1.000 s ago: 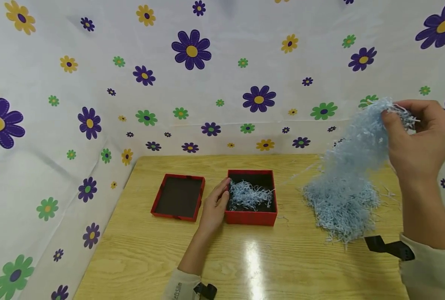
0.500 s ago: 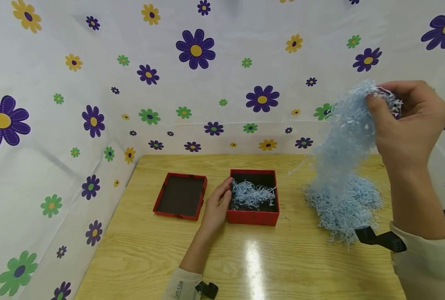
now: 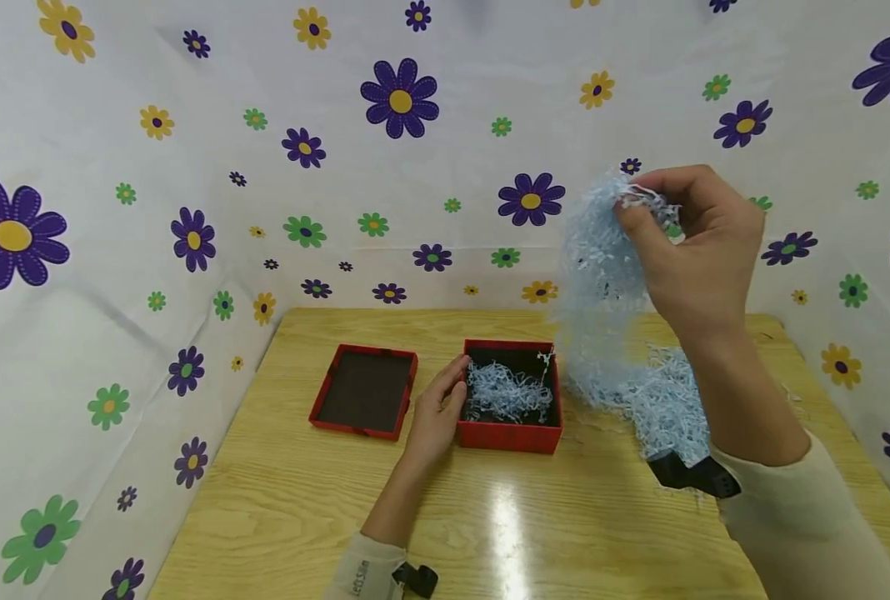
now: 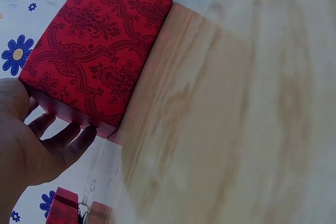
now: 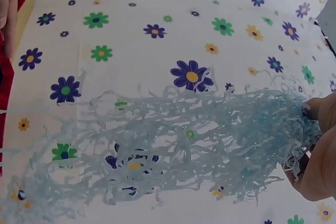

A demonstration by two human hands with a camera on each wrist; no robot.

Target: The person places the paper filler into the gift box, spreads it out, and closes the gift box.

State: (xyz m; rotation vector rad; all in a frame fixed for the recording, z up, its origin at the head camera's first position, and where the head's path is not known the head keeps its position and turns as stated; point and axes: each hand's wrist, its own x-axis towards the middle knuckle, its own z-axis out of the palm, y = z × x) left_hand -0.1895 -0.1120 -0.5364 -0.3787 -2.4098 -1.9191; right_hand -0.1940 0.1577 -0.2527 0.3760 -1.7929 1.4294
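Note:
My right hand (image 3: 703, 250) pinches a loose clump of pale blue shredded paper (image 3: 602, 250) between thumb and fingers, raised over the table right of the box. Strands trail down from it toward the pile of shredded paper (image 3: 670, 408) below; in the right wrist view the held shreds (image 5: 247, 135) stretch out in a long tangle. My left hand (image 3: 436, 417) lies against the left side of a red patterned box (image 3: 508, 436), its fingers touching that wall. The open box has a dark inside and holds a small nest of blue shreds (image 3: 508, 392).
Left of the left hand, a red lid (image 3: 366, 392) lies with its dark inside up. A wooden table (image 3: 302, 517) carries everything. Behind it and at the sides hangs a white cloth (image 3: 445, 167) with flowers. Some stray strands lie around the pile.
My right hand has moved left with the shredded paper, from above the pile toward the box. The left hand stays at the box's left side.

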